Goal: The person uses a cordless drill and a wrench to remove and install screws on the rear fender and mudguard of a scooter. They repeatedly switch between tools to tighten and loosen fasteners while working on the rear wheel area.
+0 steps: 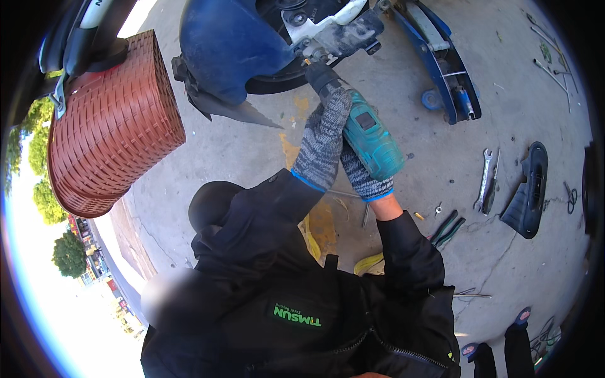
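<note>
Both my hands wear grey knitted gloves with blue cuffs. A teal cordless impact wrench (375, 142) with a dark nose points up and away from me. My left hand (324, 138) is wrapped round the tool's front part. Under its body, my right hand (365, 175) grips what looks like the handle, with the fingers mostly hidden. The nose meets the metal parts by the wheel hub (315, 51), where a small brass-coloured piece shows. Above is a scooter's blue fender (233, 50) with a black mudflap (217, 104) hanging from it; the dark wheel sits behind.
A blue floor jack (450, 72) stands right of the wheel. A brown woven basket (116, 126) hangs at left. On the concrete at right lie a wrench (484, 179), a screwdriver (493, 186), a black plastic part (528, 195) and pliers (446, 230). Someone's shoes (523, 315) show at lower right.
</note>
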`<state>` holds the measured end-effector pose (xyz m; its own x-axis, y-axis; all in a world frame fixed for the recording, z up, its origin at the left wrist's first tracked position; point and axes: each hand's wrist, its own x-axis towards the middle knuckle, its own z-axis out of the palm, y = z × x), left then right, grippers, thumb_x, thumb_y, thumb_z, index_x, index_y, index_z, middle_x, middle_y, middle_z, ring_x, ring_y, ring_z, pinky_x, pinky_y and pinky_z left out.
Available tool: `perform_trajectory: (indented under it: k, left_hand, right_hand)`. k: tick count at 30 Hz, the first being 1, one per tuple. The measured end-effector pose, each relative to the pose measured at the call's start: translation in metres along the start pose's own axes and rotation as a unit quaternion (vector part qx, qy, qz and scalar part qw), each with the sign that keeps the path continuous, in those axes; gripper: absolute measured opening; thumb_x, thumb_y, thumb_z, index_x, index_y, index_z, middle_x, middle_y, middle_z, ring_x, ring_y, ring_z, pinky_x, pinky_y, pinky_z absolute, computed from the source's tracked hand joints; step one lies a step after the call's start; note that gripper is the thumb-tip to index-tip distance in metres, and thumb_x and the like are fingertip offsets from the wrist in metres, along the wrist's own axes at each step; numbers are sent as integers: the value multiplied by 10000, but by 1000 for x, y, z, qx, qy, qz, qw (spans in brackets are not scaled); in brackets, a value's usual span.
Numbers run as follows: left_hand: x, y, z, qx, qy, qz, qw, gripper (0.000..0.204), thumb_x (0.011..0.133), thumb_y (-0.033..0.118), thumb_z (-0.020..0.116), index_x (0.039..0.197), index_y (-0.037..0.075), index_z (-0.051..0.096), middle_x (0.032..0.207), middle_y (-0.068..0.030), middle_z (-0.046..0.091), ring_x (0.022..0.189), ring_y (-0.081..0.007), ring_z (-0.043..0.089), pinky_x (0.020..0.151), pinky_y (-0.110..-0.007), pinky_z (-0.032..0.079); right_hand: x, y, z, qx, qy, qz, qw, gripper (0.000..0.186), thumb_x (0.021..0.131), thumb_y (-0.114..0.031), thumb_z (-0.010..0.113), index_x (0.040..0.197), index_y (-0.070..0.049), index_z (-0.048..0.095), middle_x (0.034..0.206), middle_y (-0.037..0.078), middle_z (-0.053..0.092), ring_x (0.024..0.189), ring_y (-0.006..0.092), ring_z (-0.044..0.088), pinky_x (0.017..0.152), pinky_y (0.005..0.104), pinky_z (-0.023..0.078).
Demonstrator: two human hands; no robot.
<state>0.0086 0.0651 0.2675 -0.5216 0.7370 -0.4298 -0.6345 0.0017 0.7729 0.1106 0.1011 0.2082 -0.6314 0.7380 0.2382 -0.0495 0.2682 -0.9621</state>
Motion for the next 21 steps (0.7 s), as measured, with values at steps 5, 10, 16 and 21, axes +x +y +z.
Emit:
perform_trajectory:
  k: [5, 10, 16, 21]
  left_hand:
    - [3, -7, -7, 21, 10, 41, 999, 529, 948, 502, 626, 1254, 78, 544, 1162, -178, 643, 1040, -295, 660, 891, -442, 566]
    - [1, -1, 0, -22, -2, 14, 1000, 530, 955, 489, 623, 1272, 73, 534, 1141, -158, 633, 1057, -305, 650, 909, -439, 556]
    - [7, -8, -6, -12, 23, 29, 999, 517, 953, 489, 624, 1247, 72, 542, 1149, -156, 625, 1040, -308, 654, 874, -444, 574]
    - [6, -6, -3, -16, 12, 18, 1000, 527, 946, 505, 626, 1239, 75, 545, 1153, -158, 630, 1026, -301, 659, 867, -440, 576]
  right_hand:
    - [-1, 7, -2, -187, -2, -105, 977, 296, 822, -174, 750, 1100, -86, 700, 1042, 101, 726, 935, 257, 705, 851, 376, 538]
    - [0, 4, -8, -81, -89, 0, 993, 395, 920, -155, 658, 1302, -85, 585, 1280, 117, 614, 1173, 260, 587, 1019, 375, 447]
    - [9, -3, -2, -32, 10, -47, 998, 298, 808, -166, 761, 1082, -62, 701, 1034, 117, 728, 930, 253, 710, 839, 365, 548]
    - [8, 2, -2, -5, 15, -32, 999, 300, 800, -161, 766, 1072, -50, 704, 1011, 129, 731, 902, 259, 716, 821, 359, 553]
